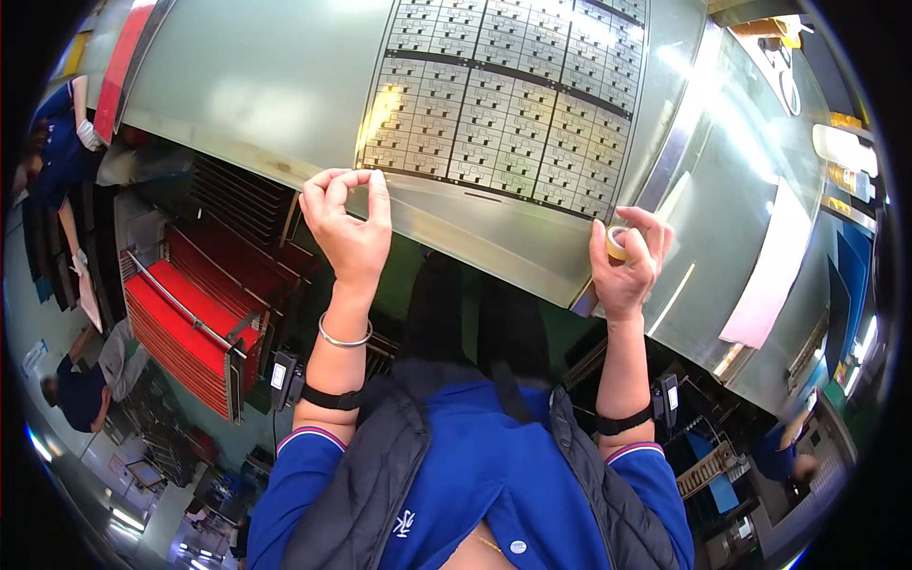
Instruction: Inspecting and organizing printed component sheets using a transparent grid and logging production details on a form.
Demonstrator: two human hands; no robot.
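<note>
A large flat panel (503,123), covered in a grid of grey rectangles with small black marks, lies on the metal worktable (256,85) in front of me. My left hand (350,223) is at the panel's near left corner, its thumb and forefinger pinched together. Whatever may be between those fingertips is too small to make out. By the near right corner, my right hand (627,266) has its fingers curled round a small yellowish roll of tape (617,245).
A pale pink cloth (760,285) lies on the surface to the right. Below the table on the left stands a rack of red panels (185,323). Bottles (844,149) stand at the far right. Other people (81,389) are at the left and lower right.
</note>
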